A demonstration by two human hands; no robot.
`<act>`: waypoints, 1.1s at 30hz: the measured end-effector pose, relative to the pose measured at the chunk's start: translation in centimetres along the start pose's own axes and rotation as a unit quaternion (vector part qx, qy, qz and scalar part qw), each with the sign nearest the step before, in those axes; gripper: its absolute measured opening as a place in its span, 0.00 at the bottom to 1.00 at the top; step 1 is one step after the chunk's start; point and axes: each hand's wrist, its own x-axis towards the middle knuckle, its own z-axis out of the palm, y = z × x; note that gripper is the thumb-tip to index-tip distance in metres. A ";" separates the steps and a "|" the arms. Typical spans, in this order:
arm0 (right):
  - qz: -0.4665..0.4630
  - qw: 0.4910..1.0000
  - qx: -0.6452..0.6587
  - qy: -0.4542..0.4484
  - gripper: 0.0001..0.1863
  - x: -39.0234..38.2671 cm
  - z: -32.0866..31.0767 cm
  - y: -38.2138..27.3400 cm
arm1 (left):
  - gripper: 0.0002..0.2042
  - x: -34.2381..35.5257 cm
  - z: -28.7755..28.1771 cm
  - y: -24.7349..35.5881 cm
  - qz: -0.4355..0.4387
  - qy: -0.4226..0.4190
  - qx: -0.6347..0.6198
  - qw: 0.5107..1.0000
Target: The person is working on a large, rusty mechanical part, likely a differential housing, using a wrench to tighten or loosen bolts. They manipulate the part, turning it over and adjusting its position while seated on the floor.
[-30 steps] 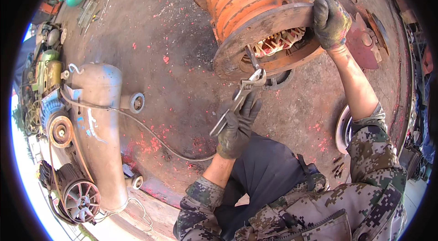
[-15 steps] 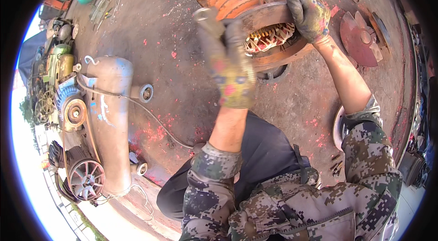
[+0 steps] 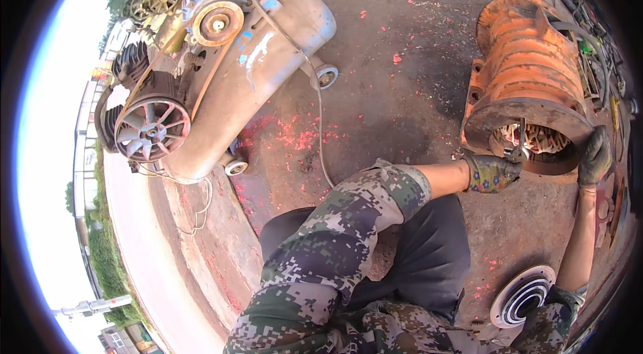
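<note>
An orange ribbed motor housing lies on its side on the ground at the right. Its near end has a wide rusty flange, and laced wire windings show inside the bore. Gloved in a stained patterned work glove, my left hand is closed around a slim metal tool at the mouth of the bore. The tool's exact kind is unclear. My right hand, gloved too, grips the right side of the flange with fingers over its edge.
A round ringed metal cover lies near my right forearm. To the left stands a belt-driven air compressor with a long tank, spoked pulley and small wheels. A hose trails from it across the stained floor. Parts clutter the right edge.
My view has swung left, so the housing now appears farther right. My left hand, blurred beside the housing before, is now at the bore opening with the tool. The right hand stays on the flange.
</note>
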 end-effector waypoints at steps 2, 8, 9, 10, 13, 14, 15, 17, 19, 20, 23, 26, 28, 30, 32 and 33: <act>-0.004 1.000 -0.003 -0.005 0.22 -0.2 0.8 -0.1 | 0.18 -1.6 0.6 3.7 -0.017 -0.051 0.499 0.865; 0.040 0.998 0.027 -0.048 0.25 1.1 -0.8 1.8 | 0.24 -3.5 2.1 1.1 -0.124 -0.182 0.873 0.434; 0.040 0.998 0.036 -0.042 0.26 1.1 -0.9 1.4 | 0.24 -3.7 3.0 1.7 -0.112 -0.171 0.876 0.437; 0.041 0.998 0.044 -0.035 0.27 1.2 -1.1 0.9 | 0.23 -3.7 3.9 2.3 -0.100 -0.163 0.878 0.439; 0.018 0.997 0.031 -0.075 0.24 1.8 -4.0 -1.6 | 0.23 -4.0 9.3 2.0 -0.090 -0.194 0.977 0.000; -0.008 0.996 -0.018 -0.088 0.22 1.8 -4.8 -7.5 | 0.24 -5.2 9.9 0.3 -0.050 -0.229 0.960 -0.154; -0.072 0.993 -0.078 -0.059 0.23 0.6 -5.5 -13.7 | 0.25 -6.8 10.4 -1.8 0.003 -0.256 0.917 -0.307; -0.202 0.970 -0.092 -0.096 0.30 -2.8 -6.3 -25.2 | 0.24 -8.5 11.2 -1.8 0.059 -0.336 0.833 -0.435; -0.308 0.928 -0.034 -0.206 0.38 -5.0 -5.4 -32.8 | 0.23 -8.9 11.3 -2.3 0.081 -0.422 0.774 -0.466; -0.360 0.901 -0.019 -0.242 0.39 -5.4 -4.2 -35.6 | 0.22 -9.3 11.3 -2.4 0.100 -0.464 0.739 -0.479; -0.366 0.887 -0.013 -0.283 0.28 -4.4 -0.5 -39.6 | 0.18 -10.0 9.7 -1.6 0.136 -0.437 0.880 -0.129; -0.356 0.869 -0.048 -0.341 0.26 -1.4 1.5 -42.1 | 0.17 -11.7 9.5 -1.9 0.144 -0.397 0.903 -0.075; -0.351 0.864 -0.043 -0.358 0.25 0.0 2.0 -43.4 | 0.16 -12.7 9.4 -3.1 0.155 -0.362 0.917 -0.060; -0.375 0.836 -0.066 -0.396 0.24 1.6 1.7 -43.7 | 0.15 -13.0 9.0 -5.1 0.169 -0.323 0.930 -0.051; -0.383 0.832 -0.058 -0.397 0.20 3.1 1.4 -44.6 | 0.14 -12.7 8.5 -6.9 0.193 -0.272 0.942 -0.042; -0.395 0.826 -0.042 -0.400 0.19 4.1 1.0 -44.3 | 0.13 -12.2 8.1 -8.0 0.199 -0.253 0.946 -0.038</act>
